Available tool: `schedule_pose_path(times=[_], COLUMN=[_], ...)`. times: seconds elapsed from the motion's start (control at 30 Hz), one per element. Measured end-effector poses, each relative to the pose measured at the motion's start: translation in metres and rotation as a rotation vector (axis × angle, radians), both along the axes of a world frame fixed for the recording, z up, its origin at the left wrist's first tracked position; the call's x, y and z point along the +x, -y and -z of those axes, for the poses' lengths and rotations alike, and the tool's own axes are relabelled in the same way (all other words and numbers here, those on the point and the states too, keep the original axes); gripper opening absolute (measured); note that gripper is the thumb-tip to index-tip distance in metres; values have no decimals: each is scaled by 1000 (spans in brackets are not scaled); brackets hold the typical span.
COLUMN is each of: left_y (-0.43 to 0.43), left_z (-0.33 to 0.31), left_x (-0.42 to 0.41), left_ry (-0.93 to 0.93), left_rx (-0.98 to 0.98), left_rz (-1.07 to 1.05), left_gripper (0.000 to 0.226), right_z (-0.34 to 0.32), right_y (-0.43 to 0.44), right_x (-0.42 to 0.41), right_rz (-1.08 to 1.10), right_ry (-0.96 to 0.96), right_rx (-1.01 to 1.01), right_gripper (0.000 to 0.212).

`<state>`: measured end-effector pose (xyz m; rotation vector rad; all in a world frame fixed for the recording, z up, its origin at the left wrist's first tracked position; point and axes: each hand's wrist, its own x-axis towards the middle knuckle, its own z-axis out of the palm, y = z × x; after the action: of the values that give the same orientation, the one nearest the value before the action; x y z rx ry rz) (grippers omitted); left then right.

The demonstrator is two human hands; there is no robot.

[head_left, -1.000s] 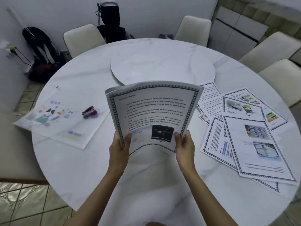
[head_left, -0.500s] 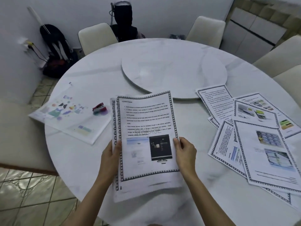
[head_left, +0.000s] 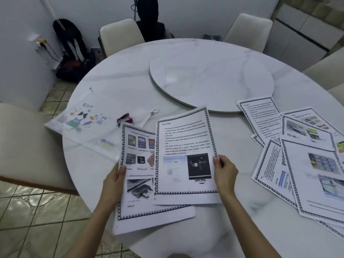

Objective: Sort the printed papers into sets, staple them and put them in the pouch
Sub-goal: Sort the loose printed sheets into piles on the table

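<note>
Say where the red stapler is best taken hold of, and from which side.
Likely across its long sides at mid-body, from above: the stapler lies flat on the pouch, its near end close to the sheet in the left hand, so a top-down grip clears it.

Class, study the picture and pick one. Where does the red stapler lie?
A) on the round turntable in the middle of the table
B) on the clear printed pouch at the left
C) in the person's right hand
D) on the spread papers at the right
B: the red stapler lies on the clear printed pouch, left of the held sheets and well away from the turntable.
</note>
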<state>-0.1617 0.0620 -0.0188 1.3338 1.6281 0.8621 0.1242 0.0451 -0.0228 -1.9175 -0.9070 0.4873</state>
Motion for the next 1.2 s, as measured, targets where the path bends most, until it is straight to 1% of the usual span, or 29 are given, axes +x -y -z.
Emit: schedule_pose_path(times=[0.1, 0.23, 0.27, 0.37, 0.47, 0.57, 0.67, 0.7, 0.73, 0.83, 0.9, 0.97, 1.07, 1.2], left_y=[-13, -23, -26, -35, -43, -45, -46, -45, -46, -46, -48, -50, -52, -51], left_z=[-17, -51, -58, -74, -82, -87, -80, -77, -72, -68, -63, -58, -53, -49], left_x=[-22, -45, -51, -67, -72, -64, -56, -51, -47, -30, -20, -14, -10, -9], left_ry=[10, 84, 101, 170, 219, 300, 353, 372, 379, 392, 398, 388, 409, 436], left_rx=[42, 153, 178, 227, 262, 272, 234, 228, 222, 212, 204, 187, 162, 134], left_rz=[-15, -94, -121, -198, -261, -255, -211, -183, -151, -82, -54, -36, -27, -28], left_gripper=[36, 16, 15, 16, 18, 15, 17, 18, 19, 18, 18, 19, 19, 20], right_z=[0, 6, 9, 18, 22, 23, 20, 14, 6, -23, -43, -56, -63, -61], right_y=[-6, -9, -10, -7, -4, -3, -3, -4, -6, -13, -19, -24, -29, -32], right_x=[8, 16, 18, 19, 17, 13, 8, 7, 5, -5, -16, -28, -40, -45], right_rz=[40, 49, 48, 32, 24, 34, 48, 39, 8, -179, -307, -390, -384, -303], right_ry=[7, 24, 25, 24, 35, 81, 205, 185, 122, -103, -210, -273, -294, -336], right_rx=[-18, -78, -96, -143, -141, -154, -131, -108, -81, -49, -43, -32, 3, -9], right_gripper=[18, 16, 16, 17, 19, 27, 36, 35, 30, 14, 14, 12, 8, 19])
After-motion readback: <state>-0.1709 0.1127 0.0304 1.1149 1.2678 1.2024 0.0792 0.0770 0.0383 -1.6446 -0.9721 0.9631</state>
